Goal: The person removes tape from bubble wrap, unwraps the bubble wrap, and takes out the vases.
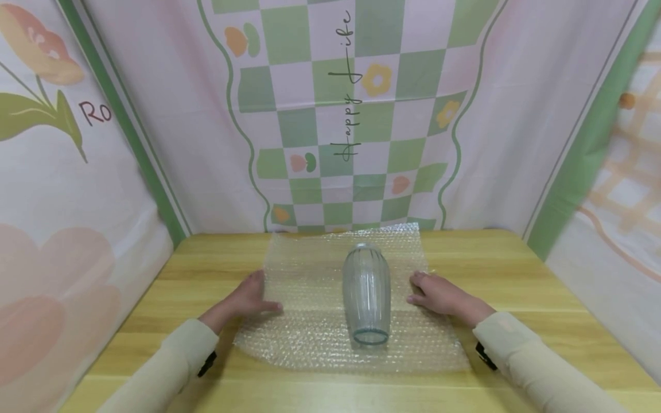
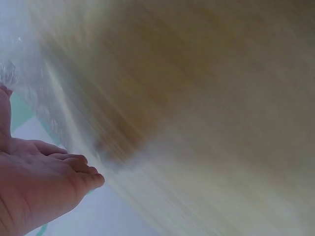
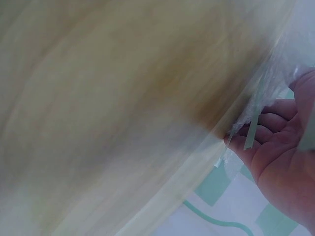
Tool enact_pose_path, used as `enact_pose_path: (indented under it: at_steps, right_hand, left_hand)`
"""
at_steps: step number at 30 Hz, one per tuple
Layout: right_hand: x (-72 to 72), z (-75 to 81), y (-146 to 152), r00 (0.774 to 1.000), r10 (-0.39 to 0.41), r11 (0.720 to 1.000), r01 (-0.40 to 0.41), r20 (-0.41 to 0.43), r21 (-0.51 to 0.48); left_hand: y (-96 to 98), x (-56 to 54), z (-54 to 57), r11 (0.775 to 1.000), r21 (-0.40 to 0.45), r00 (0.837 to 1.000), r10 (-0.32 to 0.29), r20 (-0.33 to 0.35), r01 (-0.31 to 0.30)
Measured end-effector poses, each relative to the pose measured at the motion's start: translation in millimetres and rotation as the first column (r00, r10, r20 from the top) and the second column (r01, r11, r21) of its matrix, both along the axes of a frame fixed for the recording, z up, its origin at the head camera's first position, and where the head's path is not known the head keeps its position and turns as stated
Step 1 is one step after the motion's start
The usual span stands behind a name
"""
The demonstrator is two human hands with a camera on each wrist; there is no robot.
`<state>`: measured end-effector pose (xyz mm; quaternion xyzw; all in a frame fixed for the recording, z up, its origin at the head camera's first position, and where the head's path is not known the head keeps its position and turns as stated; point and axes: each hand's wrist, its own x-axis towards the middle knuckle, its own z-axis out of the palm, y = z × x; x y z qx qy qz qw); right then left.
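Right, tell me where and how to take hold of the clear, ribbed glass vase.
Grip the clear, ribbed glass vase across the middle of its body, coming from above with the nearer right hand. It appears to lie on its side on the clear plastic bubble wrap, so one grasp could span its rounded flanks; the far end narrows, likely giving less hold.

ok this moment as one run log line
glass vase: lying on bubble wrap; bubble wrap: spread on table; left hand: at wrap's left edge; right hand: at right edge
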<state>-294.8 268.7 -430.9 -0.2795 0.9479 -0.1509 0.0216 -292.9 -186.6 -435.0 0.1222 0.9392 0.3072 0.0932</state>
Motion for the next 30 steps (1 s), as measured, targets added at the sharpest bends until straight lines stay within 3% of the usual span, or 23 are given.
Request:
enact_pose_path:
  at_steps: [12,23,30]
  right_hand:
    - [0.3,1.5,-0.4,1.0,-0.006,1.0,0.006,0.015,0.009]
    - [1.1,3.8,-1.0,1.0,-0.004,1.0,0.003,0.022,0.014]
    - [1.4,5.6,-2.3,1.0,-0.002,1.0,0.002,0.024,0.013]
  left_hand:
    - [-3.8,1.9,-3.0,0.991,-0.132,0.999,-0.021,0.036,0.025]
    - [-4.4,1.5,-7.6,0.979,-0.197,0.998,-0.056,0.003,0.056]
    - [-4.6,4.0,-7.2,0.979,-0.195,0.998,-0.049,0.028,0.053]
